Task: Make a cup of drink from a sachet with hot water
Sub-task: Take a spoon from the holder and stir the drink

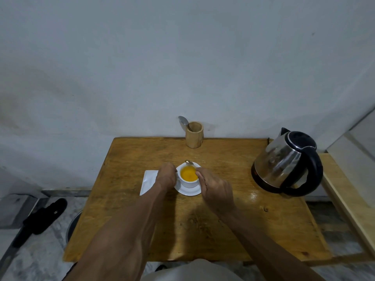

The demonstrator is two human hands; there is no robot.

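Stirring: left hand point(166, 176) gripping cup point(189, 180) side; right hand point(213, 186) pinching spoon point(189, 163) over cup; slow circles, avoid rim.

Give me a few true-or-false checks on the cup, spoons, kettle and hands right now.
1. The cup holds orange liquid. True.
2. The kettle is tipped over the cup. False: it stands upright on the table, to the right.
3. A spoon stands in the wooden holder. True.
4. The cup sits directly on the table. False: it sits on a white saucer.
5. Only the right hand is near the cup. False: the left hand flanks it too.
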